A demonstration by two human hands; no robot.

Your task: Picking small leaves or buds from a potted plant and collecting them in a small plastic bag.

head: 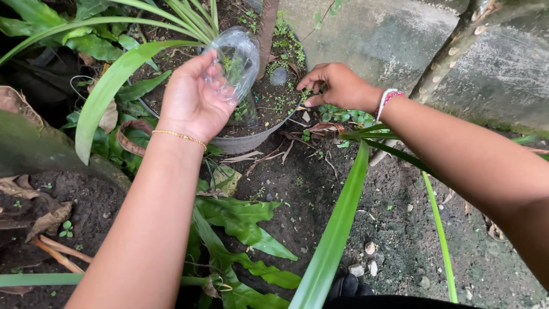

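My left hand (191,102), with a thin gold bracelet at the wrist, holds a clear plastic bag (235,57) open above a grey plant pot (251,140). A few small green bits lie inside the bag. My right hand (337,86), wearing a red and white wrist band, reaches over the pot's right rim with its fingers pinched on small green weeds (306,94) growing in the dark soil. A thin brown stem (266,31) rises from the middle of the pot between the two hands.
Long green strap leaves (337,229) cross the foreground. Wavy fern leaves (246,229) lie on dark soil below the pot. A concrete wall (389,40) and a knobby trunk (452,48) stand at the right. Dry leaves (48,220) sit at the left.
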